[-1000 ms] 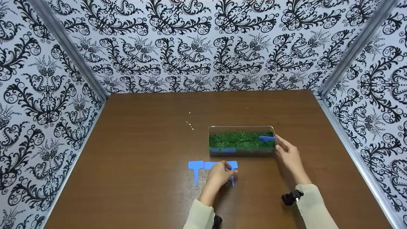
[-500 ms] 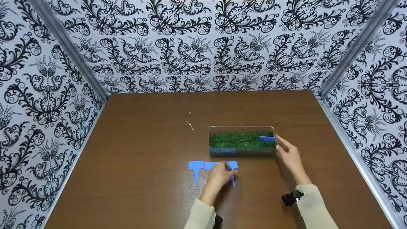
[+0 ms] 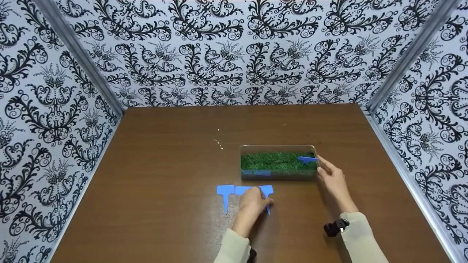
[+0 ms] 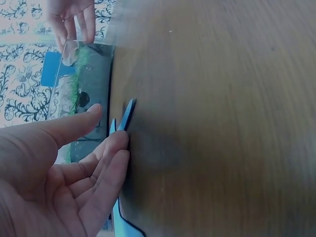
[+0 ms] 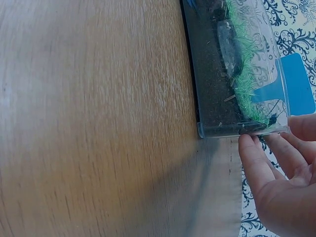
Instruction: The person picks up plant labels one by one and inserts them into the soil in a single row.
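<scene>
A clear plastic box (image 3: 292, 176) holding dark soil and green grass (image 3: 268, 159) stands right of centre in the head view. One blue T-shaped plant label (image 3: 307, 159) sticks up at its right end. My right hand (image 3: 333, 181) touches that end wall with its fingertips (image 5: 247, 143), the thumb close to the rim. Before the box lie a left label (image 3: 225, 190), a middle label (image 3: 242, 190) and a right label (image 3: 268, 190), side by side. My left hand (image 3: 252, 201) rests over the middle one, partly hiding it, fingertips at the labels, thumb (image 4: 89, 118) apart from the fingers.
The brown tabletop (image 3: 164, 164) carries a few small pale specks (image 3: 218, 143) behind the box, to its left. Patterned walls (image 3: 234, 54) with metal corner posts (image 3: 402, 62) enclose the table at the back and both sides.
My left hand has shifted slightly, its fingers dipping towards the labels and showing more of the right one. The right hand and box stay where they were.
</scene>
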Available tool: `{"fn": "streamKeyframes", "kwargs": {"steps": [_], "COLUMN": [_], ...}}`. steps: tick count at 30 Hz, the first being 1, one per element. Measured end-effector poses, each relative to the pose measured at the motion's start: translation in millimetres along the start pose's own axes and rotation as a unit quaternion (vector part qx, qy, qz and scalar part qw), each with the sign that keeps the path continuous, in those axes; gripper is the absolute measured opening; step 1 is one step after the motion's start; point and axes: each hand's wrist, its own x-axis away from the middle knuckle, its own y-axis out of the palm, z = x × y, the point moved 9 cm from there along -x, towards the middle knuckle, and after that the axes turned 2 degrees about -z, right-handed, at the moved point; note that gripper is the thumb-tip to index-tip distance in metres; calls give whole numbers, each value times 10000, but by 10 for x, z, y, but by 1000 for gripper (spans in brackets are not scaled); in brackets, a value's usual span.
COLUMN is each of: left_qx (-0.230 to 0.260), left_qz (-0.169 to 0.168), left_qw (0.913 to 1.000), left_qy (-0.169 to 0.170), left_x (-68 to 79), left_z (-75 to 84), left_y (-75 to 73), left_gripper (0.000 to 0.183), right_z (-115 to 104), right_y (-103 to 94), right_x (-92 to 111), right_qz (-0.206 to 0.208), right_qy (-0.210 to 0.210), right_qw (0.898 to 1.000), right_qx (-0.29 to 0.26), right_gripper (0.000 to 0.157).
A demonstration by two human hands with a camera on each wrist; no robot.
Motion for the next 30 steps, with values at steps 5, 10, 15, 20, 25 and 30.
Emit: {"fn": "streamKeyframes", "kwargs": {"steps": [5,10,15,20,25,30], "left_qx": [-452,-650,-825,-999,-1286,-1476], "left_qz": [340,437,537,660,861,1044], "left_qw": [9984,9969,9951,9928,9879,9834], "left_qy": [49,-39,26,73,91,114], "left_x": [5,15,32,37,48,46], "left_z": [50,60,78,100,120,117], "left_y": [-23,-6,-5,-26,-52,-57], "left_gripper": [33,40,43,33,33,33], "right_z": [-7,-9,-12,-12,-12,-13], "right_y": [-15,1,15,12,10,10], "right_x": [-2,11,34,37,22,15], "right_qz": [42,-9,-52,-57,-32,-17], "right_qy": [-30,-8,34,64,64,38], "right_qw": [10000,9999,9999,9999,9999,9998], "right_qx": [-20,-117,-99,-74,-153,-218], "right_gripper": [47,48,48,48,48,48]}}
